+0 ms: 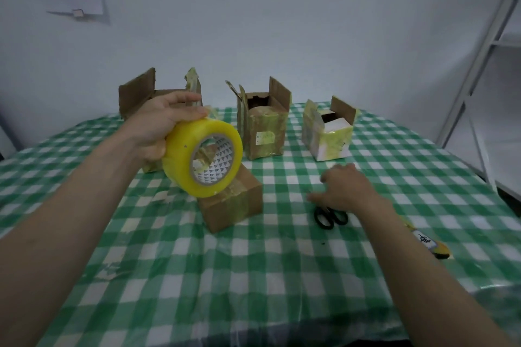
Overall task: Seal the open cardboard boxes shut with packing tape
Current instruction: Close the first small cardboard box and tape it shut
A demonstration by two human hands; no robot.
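1. Packing tape roll (203, 157): yellowish clear tape on a printed cardboard core, held up off the table at left-centre, core facing the camera. No loose end is visible.
2. Left hand (160, 127): fingers curled over the top of the roll, thumb underneath, gripping it firmly.
3. Closed cardboard box (231, 203): small and brown, just below and behind the roll, near centre. Its flaps are down and old tape residue shows on top; whether it is fully sealed cannot be told.
4. Open boxes: tall brown box (260, 132) at far centre, flaps up; pale taped box (327, 135) to its right, flaps up, white contents showing; larger brown box (135, 96) at far left, largely hidden by the left hand, flaps raised.
5. Right hand (345, 191): palm down with fingers spread and relaxed, low over the table at right, holding nothing. It lies over the scissors, and contact cannot be told.
6. Scissors (330, 217): black handles showing just near of the right hand, blades hidden beneath it.
7. Yellow-and-black object (431, 245): partly hidden by the right forearm, kind unclear.
8. Table (253, 276): green-and-white checked cloth.
9. Step in hand, as judged: tools being gathered, with 3 boxes unsealed. Next move calls for finding the tape's free end, folding one box's flaps flat and laying a strip along the seam.
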